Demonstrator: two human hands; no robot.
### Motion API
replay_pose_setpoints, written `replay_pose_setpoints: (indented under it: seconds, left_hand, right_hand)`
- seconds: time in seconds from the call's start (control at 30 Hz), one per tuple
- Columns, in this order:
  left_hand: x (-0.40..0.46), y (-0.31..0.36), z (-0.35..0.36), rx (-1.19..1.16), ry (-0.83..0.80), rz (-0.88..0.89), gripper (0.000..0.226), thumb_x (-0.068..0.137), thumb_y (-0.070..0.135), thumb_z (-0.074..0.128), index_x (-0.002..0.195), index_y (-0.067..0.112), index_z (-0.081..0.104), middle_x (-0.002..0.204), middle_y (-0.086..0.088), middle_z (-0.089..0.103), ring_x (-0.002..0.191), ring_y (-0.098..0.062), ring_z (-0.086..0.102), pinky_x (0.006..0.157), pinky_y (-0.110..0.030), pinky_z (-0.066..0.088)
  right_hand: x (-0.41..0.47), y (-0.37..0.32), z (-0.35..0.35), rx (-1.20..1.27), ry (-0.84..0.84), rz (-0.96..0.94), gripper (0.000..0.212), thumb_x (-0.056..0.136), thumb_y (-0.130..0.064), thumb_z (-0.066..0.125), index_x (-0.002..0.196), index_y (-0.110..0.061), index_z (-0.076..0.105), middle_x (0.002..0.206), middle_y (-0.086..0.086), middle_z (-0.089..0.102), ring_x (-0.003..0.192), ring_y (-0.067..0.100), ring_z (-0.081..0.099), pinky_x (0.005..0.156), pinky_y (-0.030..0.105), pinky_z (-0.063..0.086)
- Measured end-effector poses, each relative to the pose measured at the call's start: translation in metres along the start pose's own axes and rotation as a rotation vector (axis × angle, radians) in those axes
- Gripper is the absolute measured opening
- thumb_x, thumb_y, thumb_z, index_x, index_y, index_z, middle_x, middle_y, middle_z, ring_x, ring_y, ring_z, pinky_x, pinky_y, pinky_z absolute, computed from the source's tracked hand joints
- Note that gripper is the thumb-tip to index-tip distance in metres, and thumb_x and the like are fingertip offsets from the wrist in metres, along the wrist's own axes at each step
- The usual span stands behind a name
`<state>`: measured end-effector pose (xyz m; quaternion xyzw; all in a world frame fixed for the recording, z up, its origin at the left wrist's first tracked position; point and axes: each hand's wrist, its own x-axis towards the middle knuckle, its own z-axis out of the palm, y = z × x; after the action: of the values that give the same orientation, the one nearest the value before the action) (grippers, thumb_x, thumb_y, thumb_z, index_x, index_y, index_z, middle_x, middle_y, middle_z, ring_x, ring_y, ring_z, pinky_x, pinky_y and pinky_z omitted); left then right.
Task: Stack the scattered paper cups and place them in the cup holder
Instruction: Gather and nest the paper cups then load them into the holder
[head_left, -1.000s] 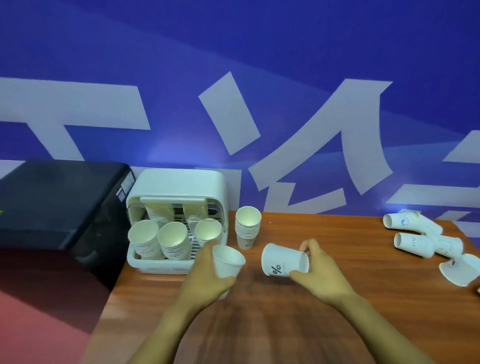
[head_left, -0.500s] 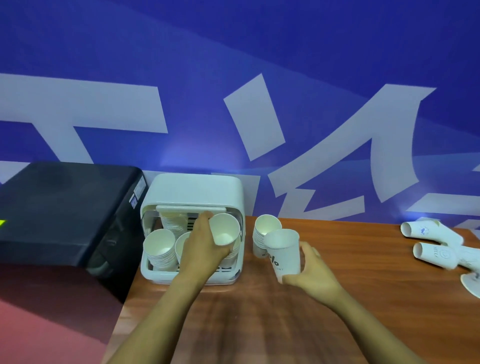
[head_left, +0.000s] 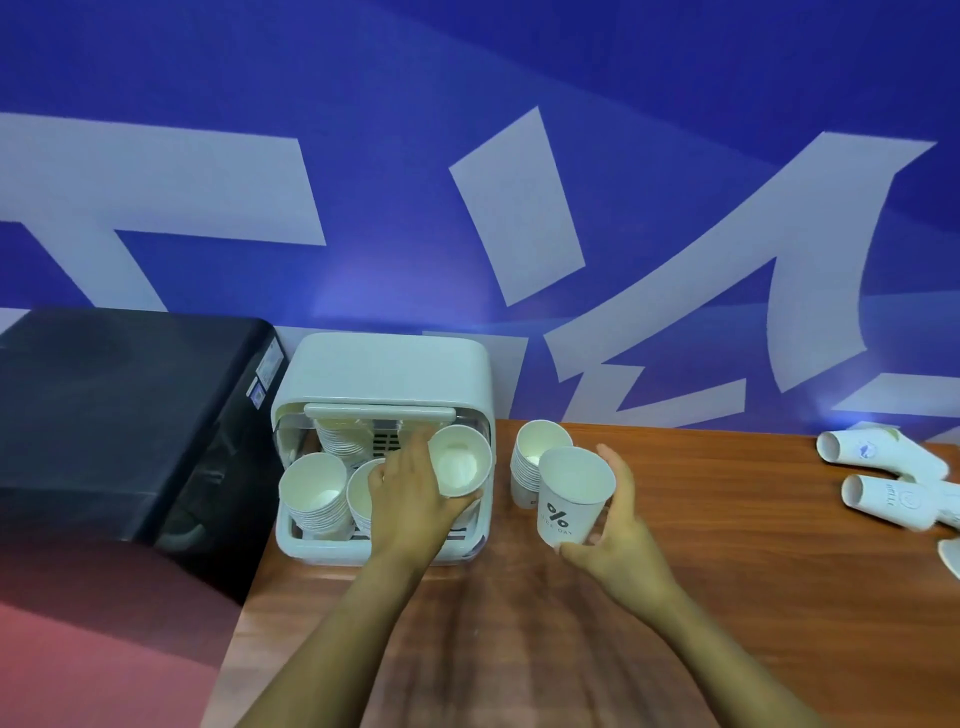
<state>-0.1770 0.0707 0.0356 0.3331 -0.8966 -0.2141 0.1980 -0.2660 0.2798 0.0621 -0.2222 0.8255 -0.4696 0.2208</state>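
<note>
The white cup holder (head_left: 384, 364) stands at the table's left end with stacks of paper cups (head_left: 314, 486) inside. My left hand (head_left: 410, 499) grips a white paper cup (head_left: 460, 460) over the holder's front right corner, its mouth tilted toward me. My right hand (head_left: 615, 525) holds an upright cup with a % mark (head_left: 569, 496) just right of the holder. Behind that cup a short stack of cups (head_left: 535, 460) stands on the table. Several loose cups (head_left: 883, 457) lie on their sides at the far right.
A black machine (head_left: 124, 410) sits left of the holder, off the wooden table (head_left: 753, 597). A blue wall with white shapes runs right behind the table. A reddish floor shows at lower left.
My left hand carried its cup from the table front up over the holder. My right hand turned the % cup upright and brought it beside the standing stack.
</note>
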Motion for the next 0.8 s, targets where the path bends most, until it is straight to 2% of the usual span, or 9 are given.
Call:
replay_pose_setpoints:
  seconds: [0.1, 0.17, 0.27, 0.37, 0.43, 0.53, 0.6, 0.7, 0.8]
  left_hand:
    - [-0.004, -0.004, 0.011, 0.142, -0.016, 0.054, 0.086, 0.060, 0.062, 0.078, 0.128, 0.018, 0.049, 0.111, -0.003, 0.060, 0.098, -0.030, 0.058, 0.080, -0.045, 0.044]
    - [-0.006, -0.006, 0.015, 0.238, -0.063, 0.050, 0.089, 0.058, 0.063, 0.078, 0.129, 0.017, 0.051, 0.111, -0.004, 0.060, 0.104, -0.030, 0.056, 0.086, -0.050, 0.042]
    - [-0.008, -0.005, 0.012, 0.345, -0.187, 0.035, 0.084, 0.066, 0.066, 0.069, 0.134, 0.022, 0.045, 0.124, -0.003, 0.050, 0.121, -0.027, 0.044, 0.104, -0.056, 0.027]
    - [-0.001, -0.001, 0.003, 0.479, -0.289, 0.075, 0.079, 0.074, 0.063, 0.062, 0.139, 0.028, 0.034, 0.138, -0.003, 0.034, 0.133, -0.026, 0.027, 0.112, -0.058, 0.013]
    - [0.006, 0.002, -0.004, 0.521, -0.330, 0.085, 0.075, 0.075, 0.056, 0.064, 0.139, 0.030, 0.036, 0.139, -0.004, 0.030, 0.135, -0.027, 0.022, 0.113, -0.061, 0.008]
    - [0.012, 0.004, -0.009, 0.557, -0.354, 0.082, 0.073, 0.074, 0.052, 0.066, 0.139, 0.035, 0.037, 0.141, -0.005, 0.027, 0.137, -0.028, 0.018, 0.111, -0.065, 0.003]
    - [0.012, 0.005, -0.008, 0.573, -0.387, 0.080, 0.080, 0.075, 0.054, 0.065, 0.144, 0.036, 0.029, 0.145, -0.005, 0.023, 0.140, -0.029, 0.013, 0.109, -0.068, 0.000]
    - [0.009, 0.006, -0.006, 0.564, -0.429, 0.054, 0.094, 0.074, 0.056, 0.065, 0.150, 0.034, 0.014, 0.152, -0.006, 0.016, 0.144, -0.029, 0.005, 0.107, -0.070, -0.003]
    - [0.006, 0.006, -0.015, 0.509, -0.397, 0.037, 0.094, 0.077, 0.057, 0.062, 0.151, 0.031, 0.009, 0.154, -0.005, 0.014, 0.145, -0.027, 0.003, 0.109, -0.069, -0.002]
  right_hand:
    - [-0.001, 0.001, 0.001, -0.014, -0.016, -0.023, 0.107, 0.063, -0.001, 0.078, 0.133, -0.050, 0.013, 0.123, -0.023, 0.047, 0.109, 0.012, 0.056, 0.086, 0.032, 0.054]
    - [-0.002, 0.003, 0.000, -0.015, -0.019, -0.028, 0.105, 0.062, -0.002, 0.079, 0.131, -0.050, 0.016, 0.123, -0.024, 0.047, 0.108, 0.012, 0.057, 0.085, 0.033, 0.055]
    - [-0.002, 0.003, 0.000, -0.003, -0.007, -0.023, 0.099, 0.062, -0.004, 0.080, 0.126, -0.051, 0.021, 0.120, -0.021, 0.051, 0.102, 0.010, 0.060, 0.081, 0.030, 0.056]
    - [-0.003, 0.001, 0.004, 0.003, 0.011, -0.022, 0.089, 0.065, -0.005, 0.080, 0.116, -0.053, 0.025, 0.115, -0.017, 0.054, 0.089, 0.004, 0.062, 0.070, 0.017, 0.052]
    - [-0.004, 0.000, 0.007, 0.003, 0.023, -0.022, 0.087, 0.065, -0.007, 0.080, 0.116, -0.051, 0.026, 0.113, -0.017, 0.055, 0.087, 0.006, 0.062, 0.069, 0.017, 0.052]
    - [-0.004, -0.003, 0.013, 0.001, 0.051, -0.042, 0.088, 0.065, -0.007, 0.079, 0.124, -0.043, 0.026, 0.112, -0.020, 0.053, 0.095, 0.011, 0.059, 0.073, 0.025, 0.055]
    - [-0.002, -0.005, 0.021, 0.023, 0.089, -0.054, 0.088, 0.064, -0.005, 0.079, 0.126, -0.038, 0.026, 0.113, -0.020, 0.052, 0.096, 0.014, 0.060, 0.077, 0.030, 0.057]
    - [0.004, -0.011, 0.038, 0.076, 0.188, -0.069, 0.087, 0.063, -0.009, 0.082, 0.124, -0.039, 0.027, 0.117, -0.012, 0.052, 0.096, 0.014, 0.061, 0.078, 0.030, 0.057]
    - [0.012, -0.022, 0.054, 0.092, 0.260, -0.072, 0.088, 0.062, -0.016, 0.086, 0.126, -0.035, 0.028, 0.112, -0.025, 0.048, 0.102, 0.011, 0.056, 0.083, 0.026, 0.050]
